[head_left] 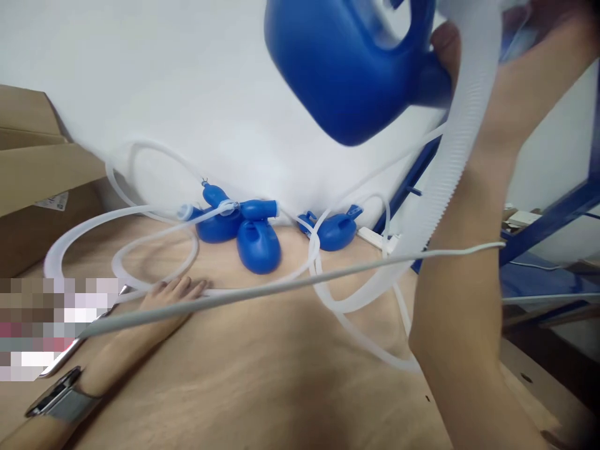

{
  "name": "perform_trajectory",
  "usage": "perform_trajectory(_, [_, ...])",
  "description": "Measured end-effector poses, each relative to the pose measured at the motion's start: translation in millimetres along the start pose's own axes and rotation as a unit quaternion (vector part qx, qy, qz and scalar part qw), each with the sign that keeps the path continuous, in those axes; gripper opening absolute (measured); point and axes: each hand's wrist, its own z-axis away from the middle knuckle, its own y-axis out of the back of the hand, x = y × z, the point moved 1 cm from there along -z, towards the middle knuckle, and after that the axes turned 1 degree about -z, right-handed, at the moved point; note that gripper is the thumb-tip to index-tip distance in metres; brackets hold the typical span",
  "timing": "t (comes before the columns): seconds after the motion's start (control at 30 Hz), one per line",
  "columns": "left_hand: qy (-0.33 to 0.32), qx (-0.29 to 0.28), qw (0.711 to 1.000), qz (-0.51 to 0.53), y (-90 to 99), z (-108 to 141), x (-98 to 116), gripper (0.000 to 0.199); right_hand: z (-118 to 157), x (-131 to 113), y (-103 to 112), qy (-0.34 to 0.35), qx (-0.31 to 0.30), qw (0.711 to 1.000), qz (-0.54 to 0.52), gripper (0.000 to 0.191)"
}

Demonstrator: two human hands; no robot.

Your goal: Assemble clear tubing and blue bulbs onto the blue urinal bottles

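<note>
My right hand [546, 28], partly cut off at the upper right, grips a large blue plastic bottle [347, 75] by its neck and holds it up in the air. The bottle has a loop handle. A white ribbed hose [462, 137] hangs down in front of my right forearm. My left hand [175, 294] lies on the tabletop with its fingers stretched out, beside a thin translucent tube [220, 292]. It holds nothing that I can see. A watch sits on the left wrist.
Several smaller-looking blue bottles [259, 245] with coiled tubes lie against the white wall. A cardboard box [51, 181] stands at the left. A grey cable [281, 289] stretches across the view from a tablet-like device with a blurred screen. Blue metal framing [553, 212] is at the right.
</note>
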Motion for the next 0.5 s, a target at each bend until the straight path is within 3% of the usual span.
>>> perform_trajectory(0.23, [0.046,0.026,0.999,0.001,-9.7,-9,-2,0.044,66,8,-77,-0.033,0.002,0.999,0.018,0.041])
perform_trajectory(0.4, [-0.048,-0.008,0.998,0.034,-19.4,-16,19,0.042,109,10,-129,-0.065,-0.044,0.995,0.057,0.033])
perform_trajectory(0.5, [-0.072,-0.009,0.996,0.053,-28.5,-18,31,0.044,128,7,-140,-0.084,-0.067,0.993,0.042,0.028])
